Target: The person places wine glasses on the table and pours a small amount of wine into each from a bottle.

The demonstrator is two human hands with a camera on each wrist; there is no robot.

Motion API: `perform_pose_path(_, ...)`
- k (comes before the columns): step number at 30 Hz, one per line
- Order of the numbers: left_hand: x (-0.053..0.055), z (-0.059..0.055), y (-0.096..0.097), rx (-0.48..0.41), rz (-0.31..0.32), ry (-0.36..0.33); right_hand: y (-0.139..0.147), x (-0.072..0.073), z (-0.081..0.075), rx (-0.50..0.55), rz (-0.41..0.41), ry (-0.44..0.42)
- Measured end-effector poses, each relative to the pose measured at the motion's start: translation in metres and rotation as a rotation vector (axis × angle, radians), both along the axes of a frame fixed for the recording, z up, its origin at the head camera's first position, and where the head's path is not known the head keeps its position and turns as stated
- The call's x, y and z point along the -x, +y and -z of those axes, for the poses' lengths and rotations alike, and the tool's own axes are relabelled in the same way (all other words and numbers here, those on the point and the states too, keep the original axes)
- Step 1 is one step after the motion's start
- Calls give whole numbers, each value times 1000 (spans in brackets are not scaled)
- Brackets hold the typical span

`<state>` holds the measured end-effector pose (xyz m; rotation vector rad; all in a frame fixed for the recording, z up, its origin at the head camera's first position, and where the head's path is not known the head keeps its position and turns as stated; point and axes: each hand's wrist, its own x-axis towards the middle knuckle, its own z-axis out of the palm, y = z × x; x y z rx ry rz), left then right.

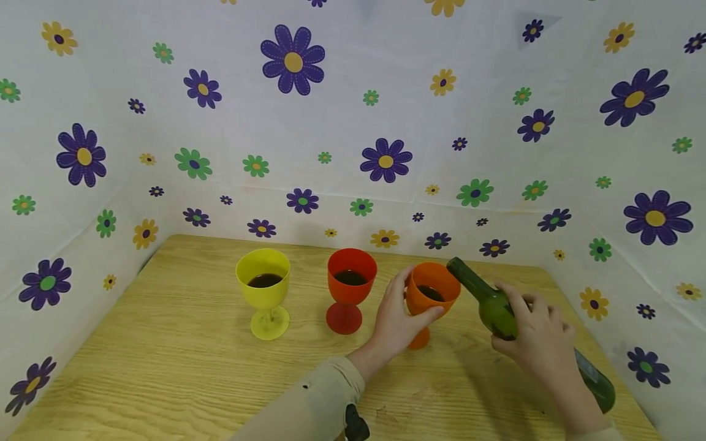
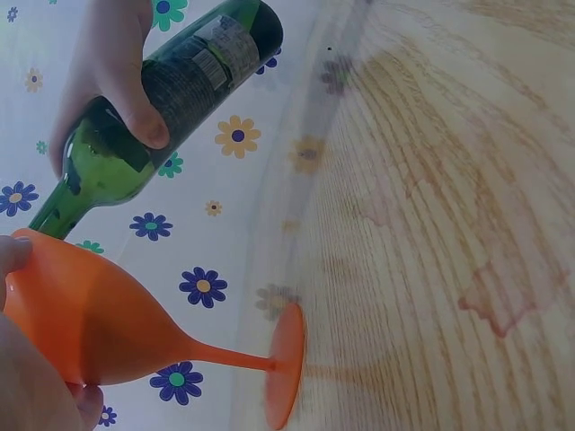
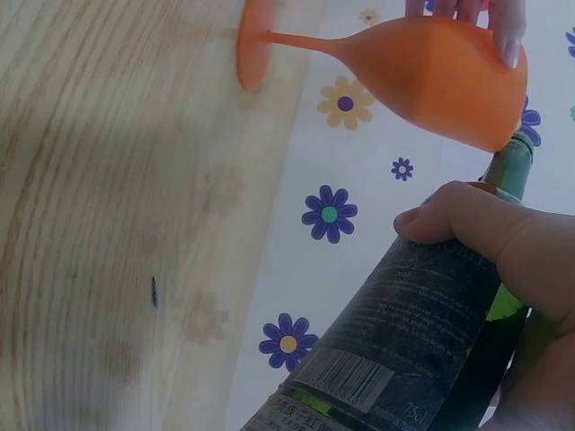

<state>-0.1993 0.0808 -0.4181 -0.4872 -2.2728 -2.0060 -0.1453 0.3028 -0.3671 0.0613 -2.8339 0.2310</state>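
Note:
My left hand [image 1: 398, 315] grips the bowl of an orange goblet [image 1: 436, 283], which holds some dark liquid. In the left wrist view the foot of the orange goblet [image 2: 286, 366] is by the tabletop; whether it touches cannot be told. My right hand [image 1: 537, 343] grips a green wine bottle [image 1: 488, 306] around its upper body. The bottle is tilted, its neck pointing up and left with the mouth at the orange goblet's right rim. Its dark label [image 3: 404, 314] shows in the right wrist view. No stream of liquid is visible.
To the left of the orange goblet stand a red goblet [image 1: 344, 318] and a yellow goblet [image 1: 270, 321], both with dark liquid inside. The wooden table [image 1: 165, 367] carries a reddish stain [image 2: 503, 301]. A white flowered cloth [image 1: 331, 122] encloses the back and sides.

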Motion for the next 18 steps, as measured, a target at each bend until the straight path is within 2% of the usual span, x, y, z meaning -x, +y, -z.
perform_pose_path(11, 0, 0, 1, -2, 6, -5, 12, -8, 5, -42, 63, 10)
perform_pose_path(18, -1, 0, 1, -4, 2, -10, 22, -11, 1, -5, 83, 34)
